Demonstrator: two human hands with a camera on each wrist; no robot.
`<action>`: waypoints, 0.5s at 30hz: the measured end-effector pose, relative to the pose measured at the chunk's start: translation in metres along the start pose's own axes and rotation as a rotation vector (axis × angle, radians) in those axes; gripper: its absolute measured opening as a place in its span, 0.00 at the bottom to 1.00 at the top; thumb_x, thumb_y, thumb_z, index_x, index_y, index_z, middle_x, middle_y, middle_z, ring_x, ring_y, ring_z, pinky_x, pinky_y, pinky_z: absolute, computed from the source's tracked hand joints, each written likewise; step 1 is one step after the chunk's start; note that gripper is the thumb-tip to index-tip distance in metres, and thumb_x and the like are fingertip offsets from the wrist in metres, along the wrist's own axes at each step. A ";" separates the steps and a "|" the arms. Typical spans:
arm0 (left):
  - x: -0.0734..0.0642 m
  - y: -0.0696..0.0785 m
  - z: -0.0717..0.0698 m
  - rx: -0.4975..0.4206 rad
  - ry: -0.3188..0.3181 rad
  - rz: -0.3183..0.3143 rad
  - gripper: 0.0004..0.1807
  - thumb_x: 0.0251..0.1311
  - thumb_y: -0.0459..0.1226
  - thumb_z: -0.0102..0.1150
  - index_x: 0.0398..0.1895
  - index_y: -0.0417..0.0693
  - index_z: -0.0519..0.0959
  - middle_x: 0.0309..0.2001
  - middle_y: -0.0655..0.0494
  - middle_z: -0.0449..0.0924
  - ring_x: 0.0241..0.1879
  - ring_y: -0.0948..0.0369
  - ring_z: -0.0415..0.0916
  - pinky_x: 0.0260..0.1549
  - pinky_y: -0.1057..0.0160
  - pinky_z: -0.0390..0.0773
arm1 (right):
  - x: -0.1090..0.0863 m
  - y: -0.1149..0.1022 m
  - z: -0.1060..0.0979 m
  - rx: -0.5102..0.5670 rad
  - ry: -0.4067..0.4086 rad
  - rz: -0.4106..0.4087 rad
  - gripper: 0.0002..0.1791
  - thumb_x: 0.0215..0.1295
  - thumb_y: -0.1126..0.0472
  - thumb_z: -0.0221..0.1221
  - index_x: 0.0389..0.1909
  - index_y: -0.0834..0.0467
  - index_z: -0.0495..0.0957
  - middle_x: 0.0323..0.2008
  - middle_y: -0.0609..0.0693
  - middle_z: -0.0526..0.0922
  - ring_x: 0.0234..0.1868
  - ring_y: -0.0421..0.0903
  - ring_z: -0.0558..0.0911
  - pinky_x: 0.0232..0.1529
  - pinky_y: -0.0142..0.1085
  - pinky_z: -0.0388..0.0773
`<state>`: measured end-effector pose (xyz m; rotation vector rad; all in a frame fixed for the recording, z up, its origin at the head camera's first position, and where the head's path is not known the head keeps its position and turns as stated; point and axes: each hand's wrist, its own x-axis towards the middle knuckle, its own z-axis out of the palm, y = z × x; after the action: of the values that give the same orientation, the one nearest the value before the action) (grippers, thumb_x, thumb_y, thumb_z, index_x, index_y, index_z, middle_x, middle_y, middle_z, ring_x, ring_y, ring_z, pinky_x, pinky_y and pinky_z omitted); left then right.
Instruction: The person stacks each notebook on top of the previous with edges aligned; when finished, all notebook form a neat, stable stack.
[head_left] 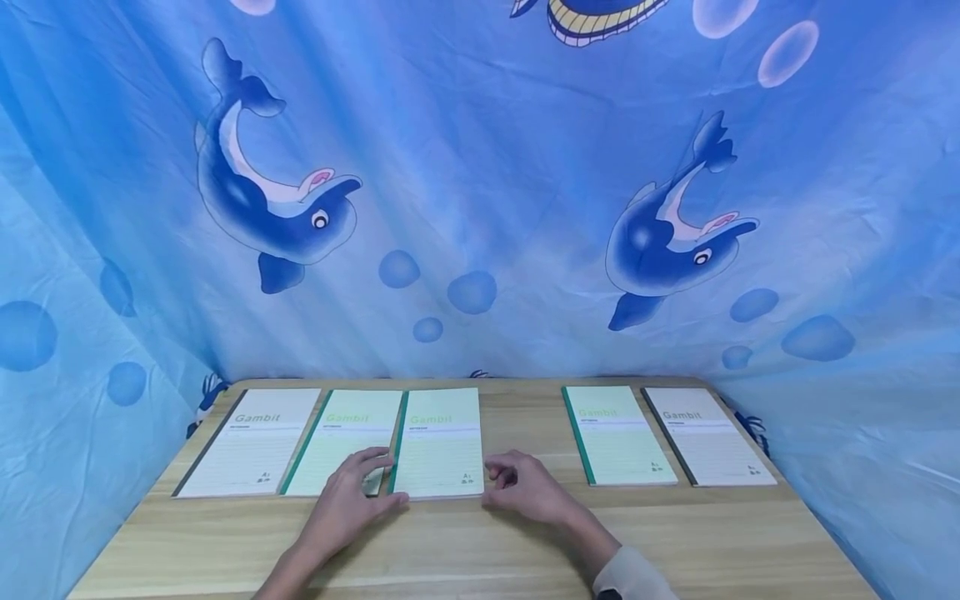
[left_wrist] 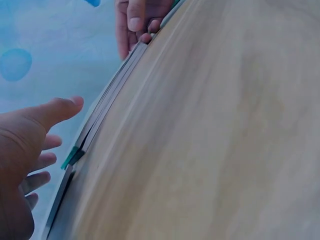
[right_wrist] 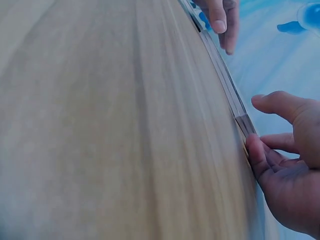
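A green-spined notebook (head_left: 438, 450) marked "Gambit" lies between my hands, third from the left. In the left wrist view, its edge (left_wrist: 112, 97) shows more than one layer. My left hand (head_left: 348, 500) hovers at its spine side, over the lower part of another green-spined notebook (head_left: 352, 429); thumb and fingers are spread apart. My right hand (head_left: 528, 487) is at the right edge of the middle notebook. In the right wrist view, that hand (right_wrist: 295, 155) has its thumb raised away from loosely bent fingers, with fingertips at the notebook's corner. Neither hand grips anything.
A black-spined notebook (head_left: 251, 446) lies at the far left. On the right lie a green-spined notebook (head_left: 618, 442) and a black-spined notebook (head_left: 708, 442). All rest on a wooden table (head_left: 465, 554), with a blue dolphin-print cloth (head_left: 495, 208) hanging behind it.
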<state>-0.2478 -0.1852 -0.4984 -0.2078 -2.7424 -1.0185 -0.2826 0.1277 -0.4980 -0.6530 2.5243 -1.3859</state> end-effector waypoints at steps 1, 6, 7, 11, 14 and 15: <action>0.000 0.003 0.000 -0.009 -0.003 0.000 0.35 0.46 0.53 0.81 0.57 0.49 0.85 0.67 0.49 0.78 0.70 0.43 0.72 0.68 0.36 0.72 | -0.001 0.000 -0.001 0.011 -0.004 0.000 0.33 0.58 0.57 0.73 0.64 0.64 0.78 0.44 0.52 0.80 0.43 0.42 0.80 0.45 0.26 0.80; -0.004 0.018 0.007 -0.063 -0.019 0.013 0.33 0.48 0.52 0.81 0.58 0.52 0.84 0.67 0.50 0.78 0.71 0.44 0.71 0.68 0.36 0.72 | -0.009 -0.001 -0.008 0.049 -0.019 0.006 0.33 0.62 0.57 0.71 0.66 0.65 0.76 0.48 0.53 0.83 0.46 0.42 0.82 0.48 0.25 0.80; -0.005 0.021 0.009 -0.081 -0.023 0.017 0.32 0.48 0.52 0.80 0.58 0.53 0.84 0.67 0.51 0.78 0.71 0.44 0.71 0.69 0.37 0.72 | -0.010 -0.001 -0.009 0.052 -0.020 0.007 0.33 0.63 0.57 0.70 0.66 0.66 0.76 0.49 0.53 0.83 0.47 0.42 0.82 0.49 0.25 0.80; -0.008 0.035 0.019 -0.160 -0.033 0.044 0.31 0.48 0.51 0.81 0.57 0.54 0.85 0.65 0.55 0.80 0.69 0.46 0.74 0.69 0.37 0.71 | -0.017 0.002 -0.015 0.065 -0.024 0.009 0.32 0.65 0.56 0.69 0.67 0.65 0.75 0.51 0.54 0.84 0.50 0.43 0.83 0.52 0.25 0.79; -0.009 0.043 0.024 -0.185 -0.040 0.067 0.30 0.48 0.49 0.81 0.56 0.54 0.85 0.64 0.56 0.81 0.68 0.46 0.75 0.69 0.36 0.71 | -0.021 0.004 -0.018 0.076 -0.034 0.002 0.32 0.67 0.56 0.67 0.68 0.65 0.74 0.52 0.54 0.84 0.51 0.44 0.83 0.54 0.25 0.79; -0.010 0.045 0.026 -0.187 -0.040 0.071 0.30 0.48 0.49 0.81 0.57 0.54 0.85 0.64 0.56 0.81 0.68 0.46 0.75 0.68 0.35 0.71 | -0.023 0.004 -0.019 0.079 -0.036 0.000 0.32 0.67 0.56 0.67 0.68 0.65 0.74 0.52 0.54 0.85 0.52 0.44 0.83 0.54 0.25 0.79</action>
<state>-0.2328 -0.1352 -0.4918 -0.3557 -2.6528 -1.2648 -0.2708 0.1547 -0.4917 -0.6567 2.4279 -1.4519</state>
